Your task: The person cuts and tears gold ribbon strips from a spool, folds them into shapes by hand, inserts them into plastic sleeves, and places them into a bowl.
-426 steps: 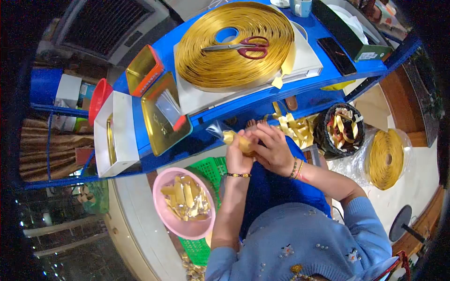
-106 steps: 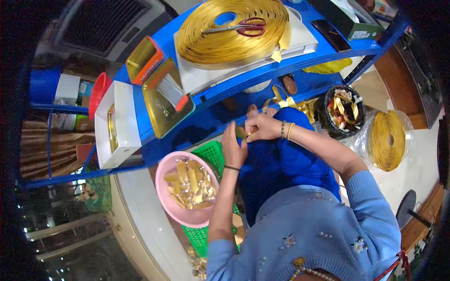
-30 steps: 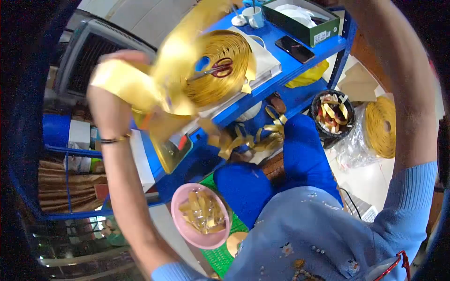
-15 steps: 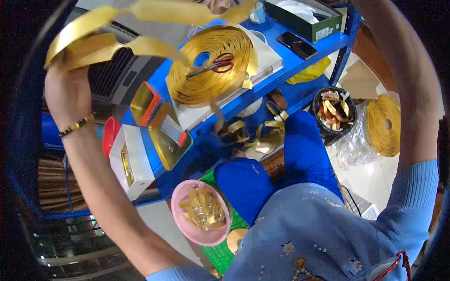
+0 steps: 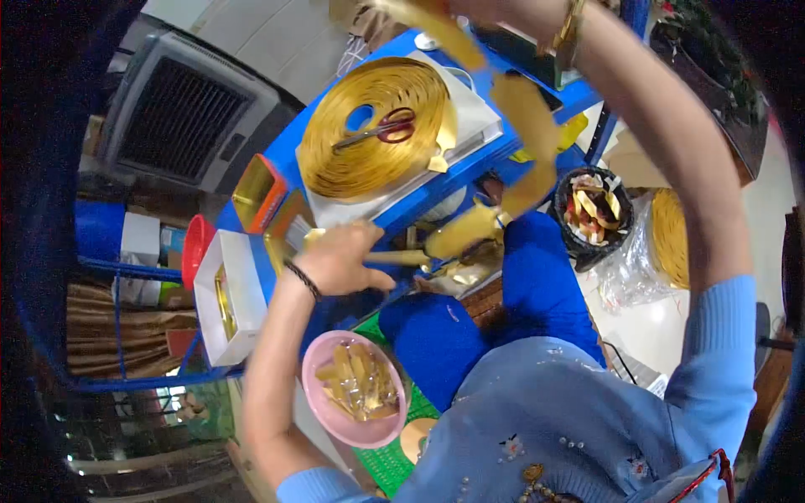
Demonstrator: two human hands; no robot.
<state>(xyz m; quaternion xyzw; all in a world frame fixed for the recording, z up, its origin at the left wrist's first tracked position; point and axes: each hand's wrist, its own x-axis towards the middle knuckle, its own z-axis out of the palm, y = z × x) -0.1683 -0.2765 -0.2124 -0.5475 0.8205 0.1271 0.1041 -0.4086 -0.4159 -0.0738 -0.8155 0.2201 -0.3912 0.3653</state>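
Observation:
My right hand (image 5: 521, 12) is raised at the top edge, fingers partly cut off. They appear closed on a long gold ribbon (image 5: 528, 117), which loops down past the shelf's front edge towards my knees. Lower left, my left hand (image 5: 340, 258) hangs in front of the blue shelf, slightly blurred, with thumb and fingers apart. A narrow length of the ribbon runs close to its thumb, in the gap beside the fingers. Behind it lies a big coil of gold ribbon (image 5: 323, 159), with dark-red-handled scissors (image 5: 396, 126) on top.
A pink basin (image 5: 314, 402) with wrapped gold pieces stands on a green crate (image 5: 390, 469). Right of my knees are a black bin (image 5: 579, 247) with scraps and another gold coil (image 5: 671, 239) in plastic. A white box (image 5: 225, 293) and open tin (image 5: 256, 197) sit left.
My left hand has come down and right from the upper left, away from the ribbon loops it held. My right hand has entered view at the top, and the ribbon now hangs on the right.

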